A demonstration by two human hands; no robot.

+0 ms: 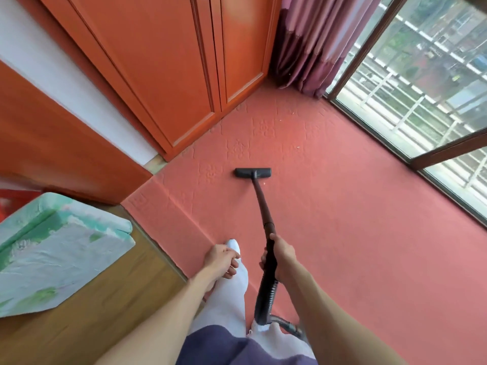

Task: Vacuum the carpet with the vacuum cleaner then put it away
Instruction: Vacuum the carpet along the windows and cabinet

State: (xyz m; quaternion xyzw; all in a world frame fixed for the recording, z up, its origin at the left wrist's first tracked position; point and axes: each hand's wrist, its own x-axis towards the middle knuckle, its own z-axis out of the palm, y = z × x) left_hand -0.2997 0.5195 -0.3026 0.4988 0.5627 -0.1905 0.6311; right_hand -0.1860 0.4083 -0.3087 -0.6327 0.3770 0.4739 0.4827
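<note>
- The vacuum wand (261, 198) is held at its dark grip by the right hand (280, 255), whose fingers are wrapped fully round it.
- The floor head (253, 172) is laid flat on the carpet (355, 219), near the middle of the view, well apart from the cupboard and the window.
- The wand is tilted from the head down toward the person; below the hand it is continued by a ribbed hose (267, 299).
- The hose is curved away behind the right forearm, and its lower end is hidden there; the vacuum's body cannot be seen.
- The left hand (221, 262) is held free over the left leg, with fingers loosely curled and nothing gripped.
- A white sock (234, 246) is partly covered by that hand; pale trouser legs (226, 304) and a dark purple garment (224, 346) are cut off by the lower edge.
- A few pale specks (297, 147) are scattered on the carpet beyond the head; what they are cannot be made out.
- Orange cupboard doors (163, 61) are stood along the carpet's far left edge, cut off at the top.
- A mauve curtain (313, 40) is hung in the far corner, touching the carpet.
- A glazed window (421, 83) is set along the right; railings outside are blurred.
- A green-and-white cushion (52, 251) is laid on wooden floor (110, 306) at the left, partly cut off.
</note>
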